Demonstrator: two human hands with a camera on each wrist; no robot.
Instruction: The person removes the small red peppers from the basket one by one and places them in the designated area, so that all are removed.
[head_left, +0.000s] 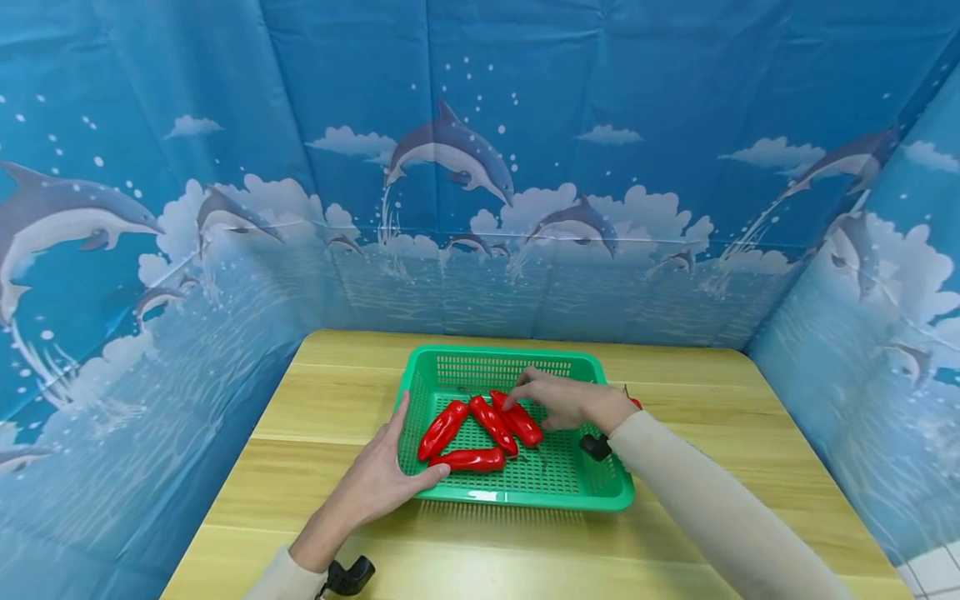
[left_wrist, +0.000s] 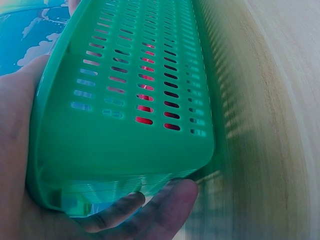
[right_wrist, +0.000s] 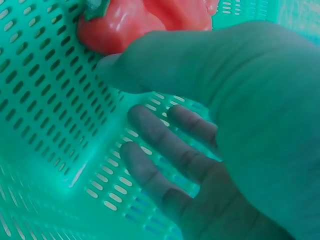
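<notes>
A green plastic basket [head_left: 517, 500] with slotted walls stands on the table. My left hand [head_left: 382, 479] grips its left near corner, thumb over the rim; in the left wrist view the fingers [left_wrist: 170, 205] wrap the outside. Several shiny red peppers lie inside: one at the left [head_left: 442, 430], one lengthwise along the near side [head_left: 471, 460], one in the middle [head_left: 492, 426]. My right hand [head_left: 551, 398] reaches in over another red pepper [head_left: 525, 423], index fingertip at it and thumb beside it. In the right wrist view this hand's other fingers [right_wrist: 160, 135] are spread, holding nothing.
Right of the basket, another red pepper [head_left: 636, 403] shows partly behind the right forearm. The wooden table [head_left: 750, 450] extends around the basket. A blue dolphin-print curtain [head_left: 480, 275] hangs behind the table and at both sides.
</notes>
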